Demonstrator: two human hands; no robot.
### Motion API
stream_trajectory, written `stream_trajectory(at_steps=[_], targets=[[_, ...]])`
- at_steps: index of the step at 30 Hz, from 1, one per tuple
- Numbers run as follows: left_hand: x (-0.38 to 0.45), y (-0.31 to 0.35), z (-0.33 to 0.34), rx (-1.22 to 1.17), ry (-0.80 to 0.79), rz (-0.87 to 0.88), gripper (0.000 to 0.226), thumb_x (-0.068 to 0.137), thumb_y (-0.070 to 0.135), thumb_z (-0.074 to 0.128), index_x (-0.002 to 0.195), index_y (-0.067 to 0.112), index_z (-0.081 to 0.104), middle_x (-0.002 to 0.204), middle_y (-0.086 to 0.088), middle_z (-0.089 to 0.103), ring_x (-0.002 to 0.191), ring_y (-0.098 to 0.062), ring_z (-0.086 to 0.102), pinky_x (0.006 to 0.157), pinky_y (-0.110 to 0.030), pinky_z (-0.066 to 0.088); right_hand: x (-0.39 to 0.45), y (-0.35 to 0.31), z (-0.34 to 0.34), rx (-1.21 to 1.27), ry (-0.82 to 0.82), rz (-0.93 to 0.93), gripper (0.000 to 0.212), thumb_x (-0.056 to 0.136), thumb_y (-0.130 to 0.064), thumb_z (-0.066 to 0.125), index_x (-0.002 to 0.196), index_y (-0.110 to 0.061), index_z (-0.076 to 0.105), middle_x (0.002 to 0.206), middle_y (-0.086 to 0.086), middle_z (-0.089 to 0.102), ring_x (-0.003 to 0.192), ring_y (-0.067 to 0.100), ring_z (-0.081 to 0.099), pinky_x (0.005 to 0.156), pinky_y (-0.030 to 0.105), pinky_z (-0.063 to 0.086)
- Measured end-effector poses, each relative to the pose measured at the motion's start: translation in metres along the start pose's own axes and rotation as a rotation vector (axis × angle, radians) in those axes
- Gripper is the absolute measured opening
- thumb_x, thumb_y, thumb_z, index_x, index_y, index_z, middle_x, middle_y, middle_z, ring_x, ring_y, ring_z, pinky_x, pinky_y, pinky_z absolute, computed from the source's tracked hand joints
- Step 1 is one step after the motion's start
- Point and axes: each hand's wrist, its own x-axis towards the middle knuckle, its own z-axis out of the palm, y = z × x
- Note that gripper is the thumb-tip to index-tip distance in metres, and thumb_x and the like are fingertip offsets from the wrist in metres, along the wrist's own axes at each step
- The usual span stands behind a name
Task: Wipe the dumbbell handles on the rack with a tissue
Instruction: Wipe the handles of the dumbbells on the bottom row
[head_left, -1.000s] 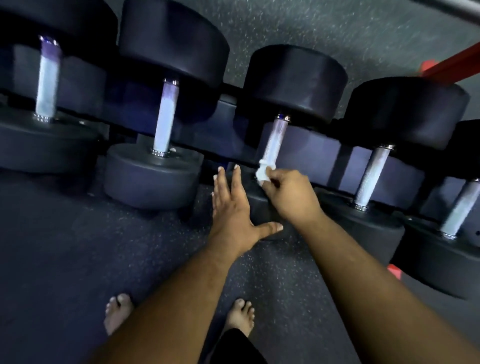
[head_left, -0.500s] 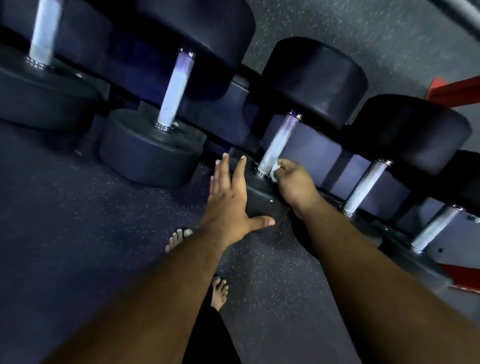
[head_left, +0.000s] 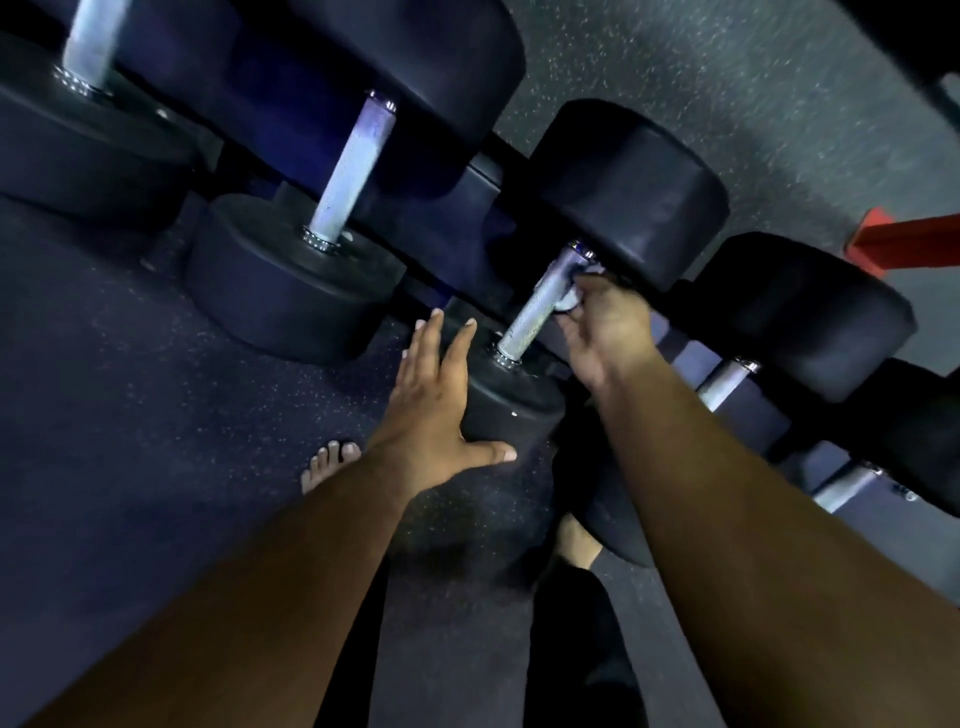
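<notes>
Tissue (head_left: 570, 297): small white wad, pressed against the far part of the middle dumbbell's handle (head_left: 537, 312), just short of the far head (head_left: 628, 195). Mostly hidden by fingers; only a bit of white shows.

Right hand (head_left: 602, 325): fingers curled round the tissue, pinching it onto the right side of the handle. Grip is tight, holding the tissue; whether the fingers wrap fully round the bar, can't tell.

Handle: knurled metal, tilted, running from the near head (head_left: 506, 400) up-right to the far head. Near stretch of the bar is bare.

Left hand (head_left: 436, 395): flat, fingers straight and spread a little, palm on the left flank of the near head, thumb stretched out across its front edge. Holds nothing, just rests on the rubber.

Rack (head_left: 483, 171): dark, holds a row of black round-headed dumbbells side by side, running diagonally through the view. Left of the worked one: neighbour dumbbell (head_left: 296, 280) with its handle fully exposed, and further left a larger dumbbell (head_left: 88, 135) cut off by the frame edge. Right of it: two more handles (head_left: 724, 382) partly hidden behind the right forearm.

Floor (head_left: 156, 415): dark speckled rubber. Bare toes (head_left: 330, 462) visible between the forearms, dark trouser leg below. Red bar (head_left: 909, 241) at the right edge, behind the rack.
</notes>
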Motion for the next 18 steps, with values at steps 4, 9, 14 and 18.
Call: stream_trajectory(at_steps=[4, 9, 14, 18], targets=[[-0.004, 0.007, 0.0, -0.015, 0.011, -0.046, 0.146, 0.06, 0.06, 0.089, 0.159, 0.03, -0.013, 0.163, 0.004, -0.032, 0.151, -0.018, -0.026, 0.121, -0.038, -0.008, -0.012, 0.013, -0.024, -0.092, -0.177, -0.103, 0.024, 0.1, 0.005, 0.045, 0.111, -0.005, 0.063, 0.105, 0.009, 0.067, 0.092, 0.014, 0.065, 0.081, 0.026, 0.055], [-0.013, 0.035, 0.016, -0.011, 0.113, -0.207, 0.151, 0.06, 0.047, 0.093, 0.158, 0.021, -0.018, 0.163, -0.013, -0.029, 0.153, -0.027, -0.02, 0.126, -0.045, -0.005, -0.017, 0.007, -0.091, -0.331, -0.398, -0.227, 0.037, 0.101, 0.001, 0.046, 0.137, -0.002, 0.055, 0.129, 0.01, 0.064, 0.113, 0.015, 0.063, 0.099, 0.029, 0.052], [-0.046, 0.094, 0.084, -0.016, 0.407, -0.266, 0.132, 0.074, 0.059, 0.079, 0.16, 0.01, -0.008, 0.164, -0.02, -0.022, 0.154, -0.032, -0.017, 0.124, -0.045, -0.004, -0.02, -0.007, -0.181, -1.122, -0.351, -0.767, 0.045, 0.093, -0.001, 0.053, 0.131, -0.022, 0.064, 0.122, -0.005, 0.069, 0.099, 0.009, 0.067, 0.096, 0.036, 0.053], [-0.065, 0.14, 0.156, -0.111, 0.283, -0.224, 0.135, 0.073, 0.066, 0.075, 0.16, 0.006, -0.01, 0.164, -0.015, -0.026, 0.153, -0.026, -0.021, 0.125, -0.043, -0.006, 0.003, -0.005, -0.23, -1.688, -0.634, -0.949, 0.052, 0.086, 0.003, 0.052, 0.134, -0.014, 0.062, 0.145, 0.012, 0.054, 0.132, 0.029, 0.053, 0.115, 0.04, 0.036]])
